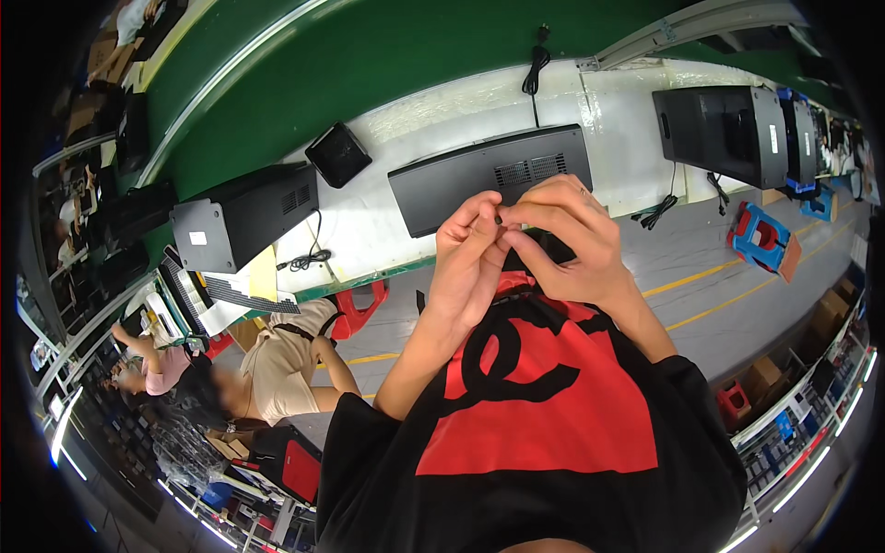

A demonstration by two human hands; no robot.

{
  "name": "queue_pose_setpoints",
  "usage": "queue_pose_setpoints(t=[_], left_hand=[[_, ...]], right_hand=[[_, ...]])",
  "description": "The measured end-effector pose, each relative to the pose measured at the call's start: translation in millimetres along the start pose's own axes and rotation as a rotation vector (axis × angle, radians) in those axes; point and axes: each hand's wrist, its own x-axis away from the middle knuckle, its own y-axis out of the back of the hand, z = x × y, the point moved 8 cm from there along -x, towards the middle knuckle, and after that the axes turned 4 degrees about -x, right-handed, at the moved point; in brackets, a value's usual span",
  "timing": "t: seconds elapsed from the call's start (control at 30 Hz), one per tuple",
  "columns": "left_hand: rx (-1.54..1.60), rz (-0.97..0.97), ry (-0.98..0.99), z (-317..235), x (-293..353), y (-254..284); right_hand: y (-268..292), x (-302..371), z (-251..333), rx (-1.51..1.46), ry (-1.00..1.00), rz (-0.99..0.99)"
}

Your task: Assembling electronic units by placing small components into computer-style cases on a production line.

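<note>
My left hand (466,258) and my right hand (579,241) meet in front of my chest, fingertips almost touching. Between the pinched fingers a small black piece (499,219) shows; it is too small to name. Both hands seem to grip it, though the fingers cover most of it. Just beyond my hands, a long black box-shaped appliance (442,188) with vent slots lies on the white-covered bench (415,106). Its black power cable (535,78) runs to the bench's far side.
A similar black appliance (244,217) stands at left near a small black cube-like box (338,155). Another dark appliance (719,136) is at right, with coiled cables (659,210) near it. Two co-workers, one in beige trousers (286,369), are at left. A blue-and-red stool (763,236) stands right.
</note>
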Motion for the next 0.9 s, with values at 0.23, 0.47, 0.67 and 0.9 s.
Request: queue_pose_setpoints(t=[0.23, 0.47, 0.67, 0.9], left_hand=[[-0.274, -0.196, -0.089, -7, 5, 15], [-0.678, -0.233, -0.206, -5, -26, 72], [-2.135, -0.207, -0.521, -9, -38, 111], [-2.12, -0.203, -0.483, 1, -36, 131]], right_hand=[[-16, 6, 7, 0.338, 0.149, 0.017], [-33, 35, -79, 0.173, -0.207, 0.002], [-81, 45, -191, 0.333, -0.251, 0.114], [-108, 45, -185, 0.548, -0.084, 0.28]])
